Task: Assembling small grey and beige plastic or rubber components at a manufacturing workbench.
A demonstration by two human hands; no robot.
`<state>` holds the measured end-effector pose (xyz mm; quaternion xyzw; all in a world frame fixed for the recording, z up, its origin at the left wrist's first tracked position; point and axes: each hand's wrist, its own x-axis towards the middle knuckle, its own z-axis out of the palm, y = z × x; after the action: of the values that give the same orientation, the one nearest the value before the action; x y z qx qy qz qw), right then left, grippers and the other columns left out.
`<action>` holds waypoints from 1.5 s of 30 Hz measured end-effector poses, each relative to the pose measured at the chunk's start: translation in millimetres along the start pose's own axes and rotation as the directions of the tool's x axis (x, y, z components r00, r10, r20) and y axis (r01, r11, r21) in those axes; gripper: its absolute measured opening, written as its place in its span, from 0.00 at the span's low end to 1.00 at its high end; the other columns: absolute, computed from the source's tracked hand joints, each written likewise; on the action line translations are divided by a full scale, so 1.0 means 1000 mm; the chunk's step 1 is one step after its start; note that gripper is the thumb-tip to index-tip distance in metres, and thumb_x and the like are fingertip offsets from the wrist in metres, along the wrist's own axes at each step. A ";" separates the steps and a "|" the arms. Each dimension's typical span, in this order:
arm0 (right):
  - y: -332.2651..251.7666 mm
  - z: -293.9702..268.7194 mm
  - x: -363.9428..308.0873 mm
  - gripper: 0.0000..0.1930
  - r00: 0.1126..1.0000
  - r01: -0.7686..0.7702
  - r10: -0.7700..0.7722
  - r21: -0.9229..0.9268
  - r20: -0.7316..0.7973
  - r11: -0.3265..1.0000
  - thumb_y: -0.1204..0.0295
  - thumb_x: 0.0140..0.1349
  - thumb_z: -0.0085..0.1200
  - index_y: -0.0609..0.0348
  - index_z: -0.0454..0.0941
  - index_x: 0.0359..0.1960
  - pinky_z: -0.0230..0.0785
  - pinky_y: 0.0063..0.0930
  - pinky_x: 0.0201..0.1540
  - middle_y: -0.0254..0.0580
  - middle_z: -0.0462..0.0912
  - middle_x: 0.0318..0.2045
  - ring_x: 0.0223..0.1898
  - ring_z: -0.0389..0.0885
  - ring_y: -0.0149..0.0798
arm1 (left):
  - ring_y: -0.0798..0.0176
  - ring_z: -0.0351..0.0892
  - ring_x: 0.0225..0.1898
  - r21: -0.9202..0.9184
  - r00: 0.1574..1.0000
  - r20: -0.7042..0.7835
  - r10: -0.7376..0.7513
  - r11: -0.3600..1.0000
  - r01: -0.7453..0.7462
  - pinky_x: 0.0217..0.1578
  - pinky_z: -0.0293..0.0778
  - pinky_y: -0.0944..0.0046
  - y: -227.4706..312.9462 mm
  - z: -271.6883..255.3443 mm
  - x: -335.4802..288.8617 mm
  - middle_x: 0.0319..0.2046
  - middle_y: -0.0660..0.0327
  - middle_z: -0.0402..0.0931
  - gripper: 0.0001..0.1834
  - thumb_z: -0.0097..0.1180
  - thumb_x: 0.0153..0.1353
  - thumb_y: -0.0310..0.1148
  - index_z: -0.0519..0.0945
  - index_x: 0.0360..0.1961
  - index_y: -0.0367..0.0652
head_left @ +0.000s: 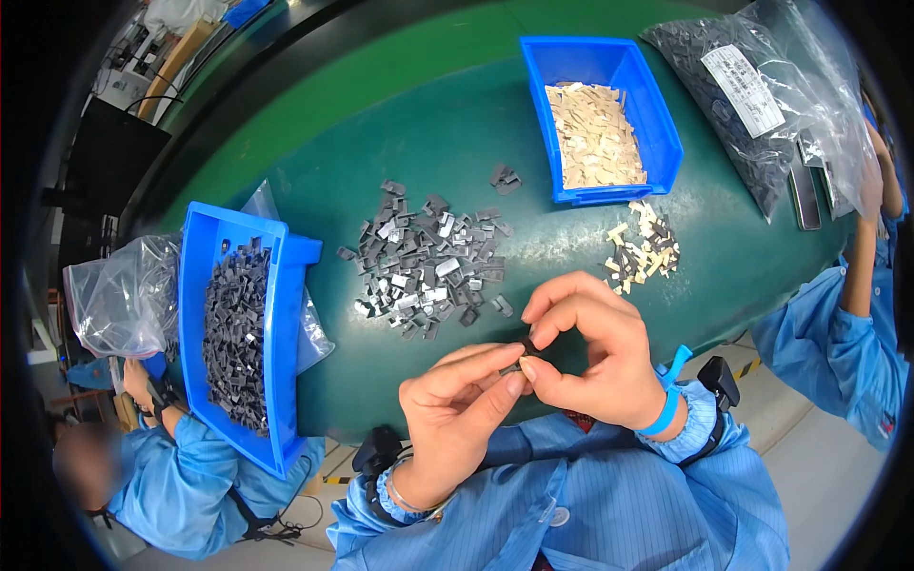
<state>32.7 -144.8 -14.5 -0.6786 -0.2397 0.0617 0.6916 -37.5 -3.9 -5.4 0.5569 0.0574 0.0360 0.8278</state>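
Together, left hand [455, 404] and right hand [605, 357] pinch a dark part [528, 346] between thumbs and fingertips [509, 355] above the green table [409, 128]; beyond, a grey pile [433, 266] lies between two blue bins [600, 196].

Centre: parts heap [440, 269] on the surface [447, 124]. From it — left bin [278, 324], holding parts, at 8 o'clock; strip bin [609, 194] at 2, filled bag [716, 119] further out; small pile [657, 252] at 3, just before the strip bin's near edge.
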 end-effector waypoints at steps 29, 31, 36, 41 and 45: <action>0.000 -0.003 0.000 0.02 0.828 -0.539 0.343 0.460 0.444 0.706 0.78 0.53 0.52 0.61 0.72 0.25 0.58 0.14 0.25 0.29 0.73 0.20 0.23 0.65 0.18 | 0.63 0.80 0.29 0.572 0.945 0.277 0.173 0.761 -0.307 0.30 0.76 0.69 0.020 -0.012 0.010 0.30 0.55 0.78 0.25 0.60 0.43 0.16 0.72 0.46 0.31; 0.002 -0.002 0.002 0.04 0.771 -0.611 0.387 0.414 0.506 0.675 0.84 0.48 0.47 0.62 0.67 0.21 0.53 0.15 0.24 0.29 0.68 0.23 0.24 0.62 0.19 | 0.62 0.80 0.28 0.684 0.866 0.405 0.295 0.531 -0.501 0.29 0.76 0.68 0.021 -0.012 0.013 0.28 0.54 0.78 0.26 0.61 0.41 0.17 0.72 0.46 0.31; -0.002 0.000 0.006 0.04 0.793 -0.574 0.363 0.401 0.489 0.714 0.84 0.49 0.49 0.63 0.68 0.22 0.52 0.16 0.21 0.28 0.67 0.20 0.21 0.61 0.19 | 0.60 0.80 0.25 0.660 0.794 0.482 0.370 0.443 -0.607 0.27 0.76 0.67 0.023 -0.014 0.017 0.28 0.53 0.78 0.23 0.62 0.41 0.19 0.74 0.43 0.32; -0.005 0.005 0.004 0.07 0.795 -0.606 0.363 0.599 0.486 0.523 0.72 0.59 0.51 0.63 0.73 0.29 0.56 0.14 0.21 0.31 0.73 0.19 0.19 0.65 0.20 | 0.62 0.78 0.22 0.491 0.958 0.207 0.199 0.826 -0.278 0.23 0.74 0.68 0.013 -0.017 0.006 0.26 0.52 0.78 0.16 0.61 0.46 0.22 0.77 0.39 0.32; -0.004 0.012 -0.002 0.06 0.895 -0.444 0.291 0.605 0.340 0.661 0.73 0.60 0.50 0.63 0.71 0.27 0.57 0.14 0.20 0.34 0.75 0.22 0.20 0.66 0.21 | 0.64 0.73 0.18 -0.137 0.997 -0.007 0.072 0.988 -0.072 0.20 0.71 0.69 0.001 -0.003 0.000 0.26 0.51 0.77 0.12 0.55 0.54 0.24 0.77 0.40 0.34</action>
<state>25.0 -134.6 -11.9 -0.4083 -0.1312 0.3549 0.8307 -37.4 -1.0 -5.3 0.5003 0.0356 0.0703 0.8623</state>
